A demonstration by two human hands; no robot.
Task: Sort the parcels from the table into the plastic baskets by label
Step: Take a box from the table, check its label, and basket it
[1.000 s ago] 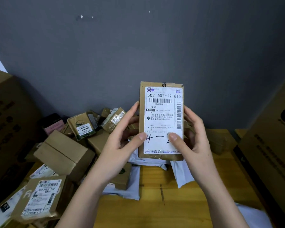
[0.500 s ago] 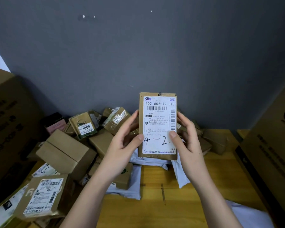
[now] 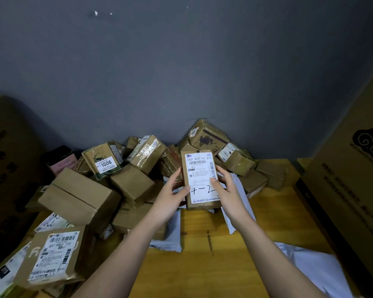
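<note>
A small brown parcel (image 3: 201,179) marked "4-2" is held up above the wooden table (image 3: 235,244). It is pinched on 2 sides by the left hand (image 3: 170,196) and right hand (image 3: 229,190). More boxes (image 3: 82,196) are piled behind.

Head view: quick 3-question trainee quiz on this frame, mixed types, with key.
1. True or false: both hands hold the parcel.
2. What is handwritten on its label? A) 1006 B) 4-2 C) 815
3. Fill in: the held parcel's label faces the ____.

Key:
1. True: left hand and right hand each grip a side edge.
2. B
3. camera
</note>
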